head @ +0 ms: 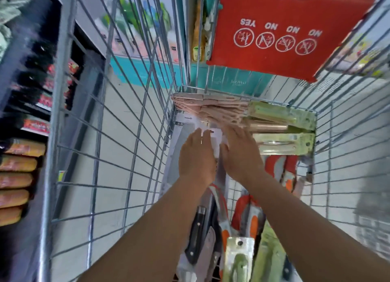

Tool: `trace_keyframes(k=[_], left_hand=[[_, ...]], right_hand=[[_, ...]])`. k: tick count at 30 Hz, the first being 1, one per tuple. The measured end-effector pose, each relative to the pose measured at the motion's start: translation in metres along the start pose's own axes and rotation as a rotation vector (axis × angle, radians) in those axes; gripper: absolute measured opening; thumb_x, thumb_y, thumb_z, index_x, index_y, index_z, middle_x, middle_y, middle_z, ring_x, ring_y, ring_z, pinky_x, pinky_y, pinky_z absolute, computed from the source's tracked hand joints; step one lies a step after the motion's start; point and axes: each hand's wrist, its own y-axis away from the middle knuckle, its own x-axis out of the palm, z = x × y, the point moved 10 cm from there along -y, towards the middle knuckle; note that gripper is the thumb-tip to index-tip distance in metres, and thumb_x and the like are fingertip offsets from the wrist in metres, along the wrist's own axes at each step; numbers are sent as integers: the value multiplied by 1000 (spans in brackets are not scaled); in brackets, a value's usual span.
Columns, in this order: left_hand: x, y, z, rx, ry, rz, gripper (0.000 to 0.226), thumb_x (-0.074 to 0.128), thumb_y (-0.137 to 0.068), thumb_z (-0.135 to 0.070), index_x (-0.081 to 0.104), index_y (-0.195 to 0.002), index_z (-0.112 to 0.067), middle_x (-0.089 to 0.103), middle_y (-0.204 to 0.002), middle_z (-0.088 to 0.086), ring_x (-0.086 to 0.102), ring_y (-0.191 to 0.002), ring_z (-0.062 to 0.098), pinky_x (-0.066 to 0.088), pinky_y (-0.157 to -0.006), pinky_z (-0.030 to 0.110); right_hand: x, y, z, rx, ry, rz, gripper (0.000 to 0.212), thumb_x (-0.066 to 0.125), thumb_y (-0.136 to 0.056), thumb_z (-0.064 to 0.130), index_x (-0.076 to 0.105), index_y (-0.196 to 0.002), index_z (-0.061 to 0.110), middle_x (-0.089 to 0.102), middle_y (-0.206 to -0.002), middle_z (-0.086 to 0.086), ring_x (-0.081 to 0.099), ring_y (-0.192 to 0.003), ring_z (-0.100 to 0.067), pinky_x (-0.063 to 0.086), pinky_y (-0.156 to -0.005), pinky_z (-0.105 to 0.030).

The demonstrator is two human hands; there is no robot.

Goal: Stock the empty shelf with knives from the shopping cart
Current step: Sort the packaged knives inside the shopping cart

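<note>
Both my arms reach down into the wire shopping cart (118, 134). My left hand (197, 155) and my right hand (240, 155) lie side by side with fairly straight fingers on a white knife pack (215, 135) in the cart's middle. Just beyond my fingertips lies a stack of pink knife packs (211, 108), with green knife packs (285, 143) to their right. Nearer to me are red-and-orange knife packs (247, 214), a black-handled knife (197, 235) and another green pack (238, 258). The view is blurred, and whether my fingers curl under the white pack is hidden.
The red child-seat flap (285, 28) with printed signs stands at the cart's far end. Dark store shelves with packaged goods (19, 176) run along the left. A teal display (147, 70) stands beyond the cart. Pale tiled floor shows through the wires.
</note>
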Motion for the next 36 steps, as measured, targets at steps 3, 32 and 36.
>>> trace_keyframes(k=[3, 32, 36], left_hand=[[9, 33, -5, 45, -3, 79, 62, 43, -98, -14, 10, -152, -13, 7, -159, 10, 9, -146, 27, 15, -117, 36], [105, 168, -57, 476, -280, 352, 44, 55, -88, -24, 42, -129, -16, 45, -130, 6, 38, -124, 25, 28, -104, 35], [94, 155, -32, 372, -307, 383, 48, 57, -87, -28, 41, -132, -19, 42, -128, 8, 38, -122, 29, 29, -104, 38]], right_hand=[[12, 45, -3, 54, -37, 0, 46, 43, -94, 22, 43, -138, 11, 44, -143, -9, 39, -131, -30, 32, -109, -42], [87, 239, -50, 693, -318, 190, 78, 55, -84, 12, 12, -148, 17, 23, -148, -14, 25, -132, -39, 27, -105, -43], [89, 227, -34, 627, -366, 162, 76, 56, -84, 14, 14, -147, 20, 22, -149, -15, 28, -132, -38, 30, -102, -42]])
